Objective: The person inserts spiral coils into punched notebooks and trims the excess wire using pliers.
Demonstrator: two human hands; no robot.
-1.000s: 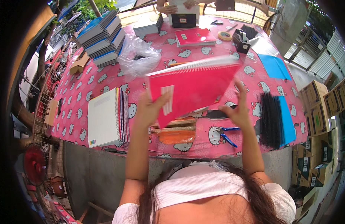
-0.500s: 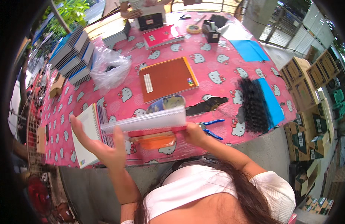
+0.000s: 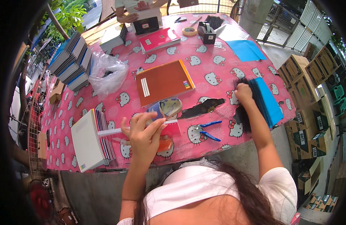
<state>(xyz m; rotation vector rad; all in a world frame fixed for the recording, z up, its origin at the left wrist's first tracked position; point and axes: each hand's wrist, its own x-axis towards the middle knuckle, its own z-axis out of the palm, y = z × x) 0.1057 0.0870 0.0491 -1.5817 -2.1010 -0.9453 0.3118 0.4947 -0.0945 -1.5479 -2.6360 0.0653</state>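
Note:
My left hand pinches a thin notebook, tilted so that mostly its white page edge shows; a red cover is visible just beneath. My right hand is closed at the left end of a heap of black plastic binding coils, which lie on blue sheets. Between my hands lie blue-handled pliers. Left of the held notebook, a stack of spiral notebooks has a pale cover uppermost. An orange object shows partly behind my left hand.
A brown-covered notebook lies mid-table, near a patterned roundish object and a dark strip. Book stacks and a clear plastic bag are at left. Tape, a black holder and another person's hands are beyond.
My right hand has let go of the notebook and moved right to the black coils. My left hand has moved right and closed on the notebook, which is now seen more edge-on.

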